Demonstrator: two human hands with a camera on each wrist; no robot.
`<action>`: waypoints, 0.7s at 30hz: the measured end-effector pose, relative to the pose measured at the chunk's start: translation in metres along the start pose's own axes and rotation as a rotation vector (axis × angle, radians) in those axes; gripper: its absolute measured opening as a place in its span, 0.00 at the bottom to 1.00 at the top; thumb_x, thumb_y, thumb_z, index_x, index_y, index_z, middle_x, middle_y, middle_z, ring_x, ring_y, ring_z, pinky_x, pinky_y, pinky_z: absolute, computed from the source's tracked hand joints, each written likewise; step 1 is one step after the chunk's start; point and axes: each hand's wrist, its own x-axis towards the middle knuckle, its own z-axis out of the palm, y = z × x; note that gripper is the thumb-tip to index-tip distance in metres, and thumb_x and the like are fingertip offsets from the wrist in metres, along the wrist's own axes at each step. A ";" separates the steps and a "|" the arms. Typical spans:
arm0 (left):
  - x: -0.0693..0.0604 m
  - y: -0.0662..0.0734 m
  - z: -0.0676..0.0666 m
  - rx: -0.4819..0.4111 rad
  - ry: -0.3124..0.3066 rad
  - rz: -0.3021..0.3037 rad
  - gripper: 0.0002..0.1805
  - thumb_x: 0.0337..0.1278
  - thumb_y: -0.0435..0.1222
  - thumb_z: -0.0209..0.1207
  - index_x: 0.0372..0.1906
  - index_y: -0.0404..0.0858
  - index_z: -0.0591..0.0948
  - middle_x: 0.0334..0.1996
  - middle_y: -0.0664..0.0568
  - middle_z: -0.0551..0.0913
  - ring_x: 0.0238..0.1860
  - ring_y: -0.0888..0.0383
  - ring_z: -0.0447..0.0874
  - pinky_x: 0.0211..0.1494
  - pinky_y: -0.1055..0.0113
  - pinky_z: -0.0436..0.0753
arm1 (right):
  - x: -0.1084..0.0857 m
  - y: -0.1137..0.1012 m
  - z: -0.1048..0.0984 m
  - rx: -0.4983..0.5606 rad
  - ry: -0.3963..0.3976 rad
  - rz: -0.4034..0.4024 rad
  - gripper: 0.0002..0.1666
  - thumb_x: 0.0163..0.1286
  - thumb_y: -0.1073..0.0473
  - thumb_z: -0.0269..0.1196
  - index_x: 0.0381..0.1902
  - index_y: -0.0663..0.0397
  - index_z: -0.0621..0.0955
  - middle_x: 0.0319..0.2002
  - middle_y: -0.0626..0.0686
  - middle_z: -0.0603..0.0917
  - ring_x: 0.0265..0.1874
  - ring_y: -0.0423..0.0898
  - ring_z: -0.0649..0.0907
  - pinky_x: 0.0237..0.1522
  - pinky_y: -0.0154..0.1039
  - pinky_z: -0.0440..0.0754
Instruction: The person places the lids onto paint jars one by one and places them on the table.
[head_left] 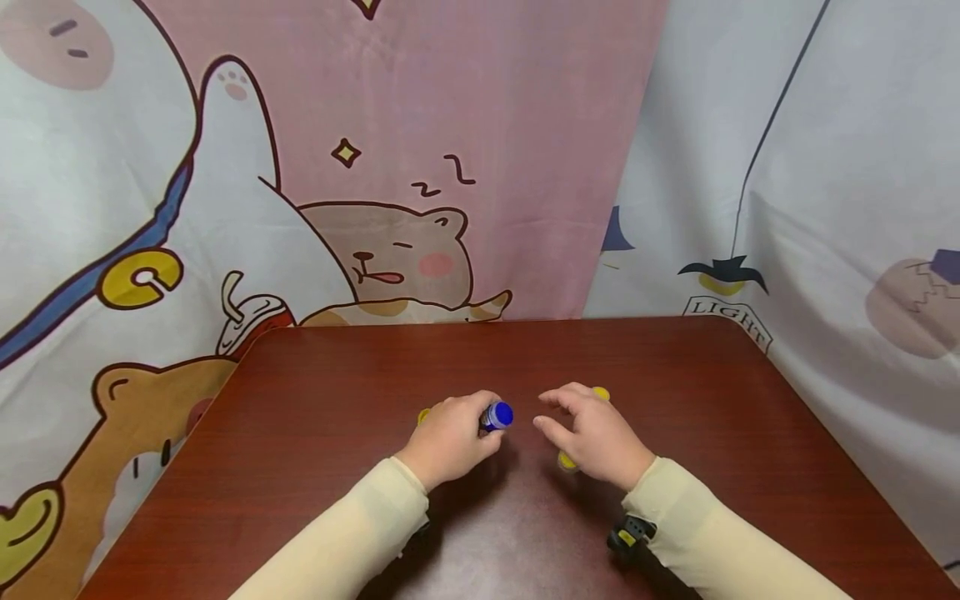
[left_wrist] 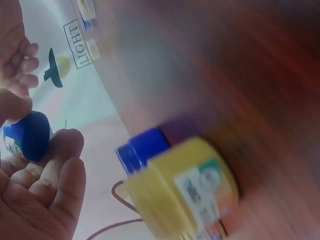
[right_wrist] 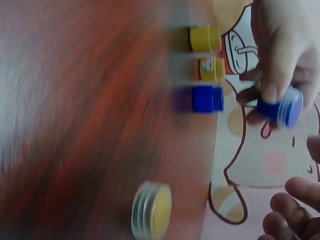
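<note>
While L hand grips blue jar, R hand hovers unclenched nearby, to jar's R.

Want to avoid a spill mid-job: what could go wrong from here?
The blue jar is tilted in the left hand, so it might slip; the right hand, apart from it, may not catch it.

The left hand could also knock the standing yellow jars or second blue jar.

Curtained tabletop nook, kind of room unclear: cartoon-print cloth behind a reddish-brown table.
</note>
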 end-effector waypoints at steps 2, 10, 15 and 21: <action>-0.002 -0.004 -0.003 -0.022 -0.001 -0.029 0.18 0.67 0.46 0.67 0.56 0.45 0.82 0.42 0.56 0.90 0.36 0.61 0.87 0.44 0.60 0.87 | 0.001 0.006 -0.004 -0.038 0.012 0.011 0.23 0.73 0.50 0.69 0.60 0.56 0.84 0.57 0.54 0.86 0.58 0.55 0.83 0.61 0.57 0.82; -0.008 -0.026 -0.022 -0.113 0.025 -0.127 0.21 0.65 0.43 0.68 0.59 0.44 0.77 0.39 0.52 0.89 0.27 0.62 0.83 0.36 0.61 0.85 | 0.004 0.031 -0.022 -0.108 0.000 0.115 0.31 0.76 0.48 0.66 0.68 0.62 0.79 0.74 0.66 0.72 0.74 0.68 0.68 0.71 0.68 0.70; -0.011 -0.047 -0.033 -0.118 0.054 -0.162 0.20 0.66 0.41 0.67 0.57 0.44 0.74 0.34 0.55 0.85 0.23 0.62 0.77 0.29 0.65 0.78 | 0.006 0.044 -0.033 -0.156 -0.009 0.163 0.37 0.76 0.44 0.64 0.72 0.63 0.74 0.79 0.68 0.64 0.77 0.71 0.62 0.75 0.72 0.61; -0.017 -0.071 -0.044 -0.102 0.053 -0.217 0.19 0.67 0.42 0.68 0.56 0.43 0.75 0.38 0.52 0.87 0.28 0.60 0.79 0.34 0.64 0.79 | 0.006 0.062 -0.043 -0.221 -0.034 0.190 0.43 0.76 0.42 0.63 0.76 0.66 0.70 0.81 0.71 0.59 0.79 0.73 0.58 0.77 0.72 0.56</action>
